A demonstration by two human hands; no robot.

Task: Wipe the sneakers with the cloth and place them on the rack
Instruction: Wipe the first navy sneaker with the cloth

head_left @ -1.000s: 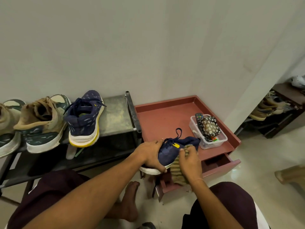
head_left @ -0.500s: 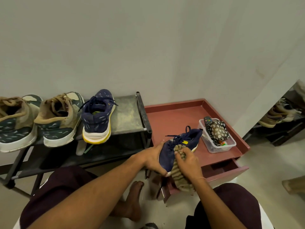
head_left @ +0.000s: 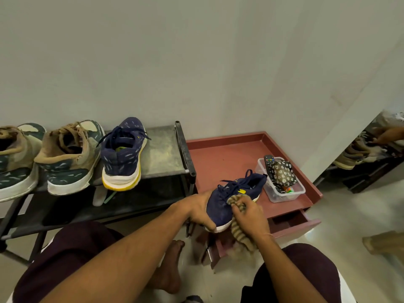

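Note:
My left hand [head_left: 200,212] grips a navy sneaker [head_left: 231,199] by its toe end, holding it tilted above the front of the red cabinet. My right hand [head_left: 251,215] presses a striped tan cloth [head_left: 239,231] against the sneaker's side; the cloth's tail hangs below my wrist. The matching navy sneaker [head_left: 123,154] with a yellow-edged sole stands on the dark metal shoe rack [head_left: 166,149], heel toward me. Beside it on the left are two tan-and-green sneakers [head_left: 70,158].
A red cabinet top [head_left: 223,154] with a raised rim sits right of the rack, its drawer [head_left: 295,224] pulled open. A clear plastic box [head_left: 282,180] with a remote and a floral pouch stands on it. Another shoe shelf [head_left: 367,162] is at the far right. My bare foot [head_left: 168,267] rests on the floor.
The sneaker has been turned so its toe points toward me and its heel rises toward the box. My right hand has slid the cloth along its side. The view shifted left.

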